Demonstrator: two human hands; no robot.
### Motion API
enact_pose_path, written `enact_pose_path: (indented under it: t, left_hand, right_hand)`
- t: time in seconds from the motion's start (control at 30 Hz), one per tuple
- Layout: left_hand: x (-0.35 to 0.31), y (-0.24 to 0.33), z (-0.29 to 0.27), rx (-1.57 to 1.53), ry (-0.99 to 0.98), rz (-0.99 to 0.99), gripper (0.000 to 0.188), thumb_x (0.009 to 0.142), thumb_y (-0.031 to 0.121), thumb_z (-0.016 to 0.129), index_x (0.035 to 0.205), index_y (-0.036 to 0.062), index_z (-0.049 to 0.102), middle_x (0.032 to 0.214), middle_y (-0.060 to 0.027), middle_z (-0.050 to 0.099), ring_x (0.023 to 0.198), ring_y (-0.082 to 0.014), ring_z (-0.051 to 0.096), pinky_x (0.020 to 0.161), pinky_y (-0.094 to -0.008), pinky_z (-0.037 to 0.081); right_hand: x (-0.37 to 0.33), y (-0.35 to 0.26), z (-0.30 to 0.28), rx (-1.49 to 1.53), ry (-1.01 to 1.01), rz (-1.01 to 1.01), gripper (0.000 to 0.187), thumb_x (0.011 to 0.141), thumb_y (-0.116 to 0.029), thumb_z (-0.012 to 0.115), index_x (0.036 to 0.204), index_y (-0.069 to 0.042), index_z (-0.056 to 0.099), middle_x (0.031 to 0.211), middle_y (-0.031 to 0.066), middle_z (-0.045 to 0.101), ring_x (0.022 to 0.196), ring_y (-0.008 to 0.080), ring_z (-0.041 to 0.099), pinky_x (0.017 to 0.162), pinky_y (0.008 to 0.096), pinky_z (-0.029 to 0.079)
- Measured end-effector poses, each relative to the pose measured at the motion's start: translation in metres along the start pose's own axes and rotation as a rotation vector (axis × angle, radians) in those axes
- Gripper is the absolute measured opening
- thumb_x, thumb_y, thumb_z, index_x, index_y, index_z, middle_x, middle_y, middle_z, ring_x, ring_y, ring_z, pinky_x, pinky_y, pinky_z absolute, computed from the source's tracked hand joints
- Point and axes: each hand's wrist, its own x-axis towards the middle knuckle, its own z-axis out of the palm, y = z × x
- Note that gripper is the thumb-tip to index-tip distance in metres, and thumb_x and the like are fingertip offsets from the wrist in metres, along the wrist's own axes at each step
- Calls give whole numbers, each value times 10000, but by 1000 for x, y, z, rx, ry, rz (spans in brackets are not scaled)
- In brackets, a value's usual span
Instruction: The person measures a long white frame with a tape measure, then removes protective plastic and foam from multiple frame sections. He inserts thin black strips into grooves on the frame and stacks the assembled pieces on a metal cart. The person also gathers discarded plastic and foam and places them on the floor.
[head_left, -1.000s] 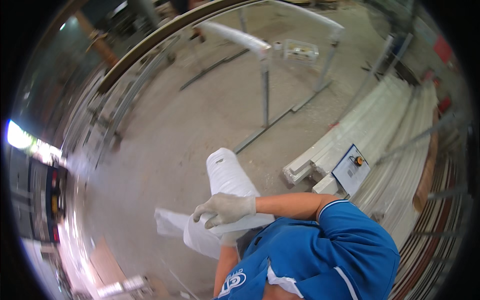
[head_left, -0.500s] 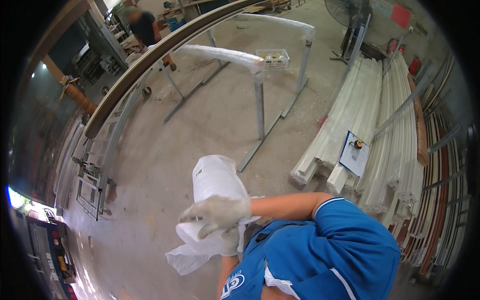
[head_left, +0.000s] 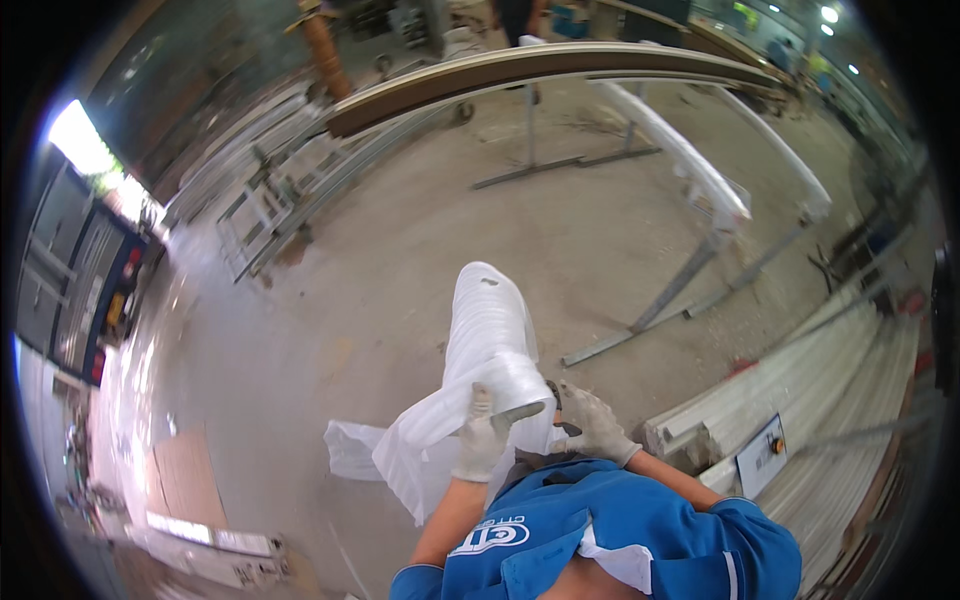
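A roll of white foam wrap (head_left: 487, 325) points away from me, its near end close to my body. My gloved left hand (head_left: 483, 440) grips that near end, the thumb lying along the rim by the grey opening of the core. A loose tail of the wrap (head_left: 405, 455) hangs down to the left. At the roll's right side, my gloved right hand (head_left: 597, 425) is closed around a small black tool (head_left: 567, 429) with a bit of orange. Its exact kind cannot be made out.
Ahead, a long brown profile (head_left: 540, 68) lies across metal stands (head_left: 690, 260) with wrapped tops. Long white profiles (head_left: 790, 370) are stacked at right, with a clipboard (head_left: 760, 455) on them. A metal cart (head_left: 285, 200) stands left. Cardboard (head_left: 187, 475) lies on the floor.
My right hand has left the top of the roll and moved to its right side, where the dark tool shows. My left hand now shows at the roll's near end. The view has turned left.
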Motion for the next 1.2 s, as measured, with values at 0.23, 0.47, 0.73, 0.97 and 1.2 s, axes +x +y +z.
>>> enact_pose_path:
  t: [0.23, 0.47, 0.73, 0.97, 1.2]
  left_hand:
    - [79, 12, -1, 4, 47, 139, 756, 1033, 603, 446, 1493, 4, 410, 1389, -193, 562, 1230, -366, 611, 1002, -542, 553]
    - [146, 31, -32, -21, 193, 220, 773, 1040, 600, 430, 1525, 1, 368, 1453, -193, 523, 1302, -378, 555, 1040, -552, 517]
    - [182, 83, -111, 70, 489, 297, 740, 1082, 557, 339, 1471, -69, 408, 1402, -223, 560, 1239, -376, 599, 1018, -512, 536]
    - [203, 214, -236, 58, 419, 127, 711, 1047, 537, 462, 1410, -74, 490, 1255, -186, 665, 1114, -315, 669, 976, -459, 553]
    - [253, 346, -284, 867, 35, -37, 702, 836, 454, 826, 1333, 5, 616, 1214, -162, 694, 1117, -293, 672, 965, -381, 534]
  right_hand:
    - [132, 27, -11, 203, -236, 49, 959, 752, -474, 865, 1498, -36, 452, 1358, 213, 576, 1210, 360, 606, 1011, 437, 498]
    - [257, 22, -10, 76, -362, -43, 621, 870, -302, 801, 1385, -33, 583, 1148, 185, 668, 929, 245, 715, 852, 396, 566]
    - [398, 14, 51, 635, -298, 290, 311, 972, -10, 559, 1275, -12, 627, 1050, 123, 698, 829, 185, 714, 703, 328, 573]
    - [539, -73, 90, 8, 24, -147, 320, 906, -87, 658, 1223, -43, 659, 1154, 183, 695, 1033, 352, 690, 909, 436, 538]
    - [628, -162, 127, -75, -108, -293, 211, 885, -164, 680, 1078, -91, 720, 1112, 127, 711, 1035, 358, 665, 906, 458, 530]
